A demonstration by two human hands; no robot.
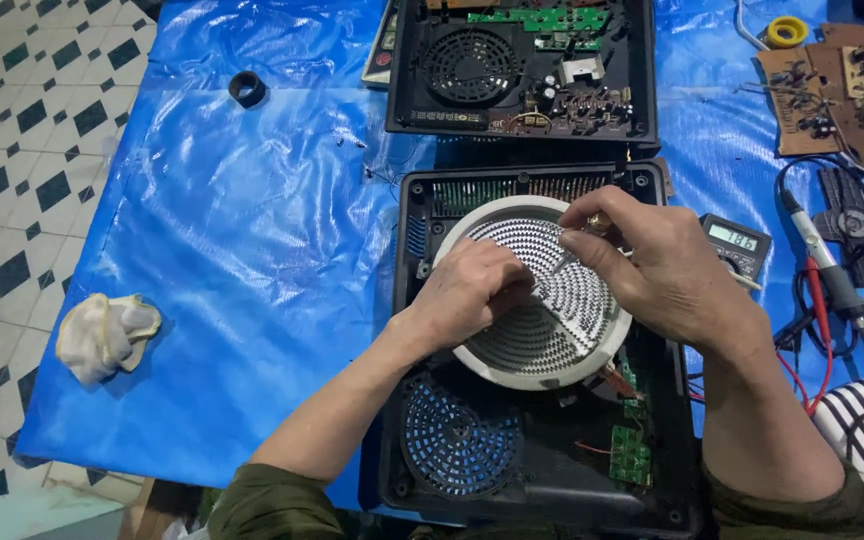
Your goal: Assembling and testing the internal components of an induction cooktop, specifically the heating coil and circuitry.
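On a workbench covered with a blue plastic sheet (252,230), a person works over an opened black cooker base (542,470), its top panel already off and its insides bare. The round white heating coil disc (537,300) sits in the upper half of the base, tilted a little rather than seated flat, which suggests it is loose from its mounts. The left hand (472,295) lies on the disc's patterned face, fingers curled down against it and steadying it; it presses more than it grasps. The right hand (652,265) hovers over the disc's far rim, thumb and forefinger pinched tight on a small brass-coloured part (600,222), too small to identify.

Below the disc, the blue-lit fan grille (457,440) and a green circuit board (632,450) remain in place, with wires running under the disc. By the look of it, the opening-up is done and the work on the coil itself is mid-way; nothing is closed up again.

A second opened cooker base (522,65) lies just beyond. To the right are a multimeter (737,245) with its display lit, a soldering iron (832,280), red leads and a bare brown circuit board (832,90). A few loose screws (352,142) and a black ring (247,88) rest on the sheet; a crumpled cloth (102,335) lies at its left edge.
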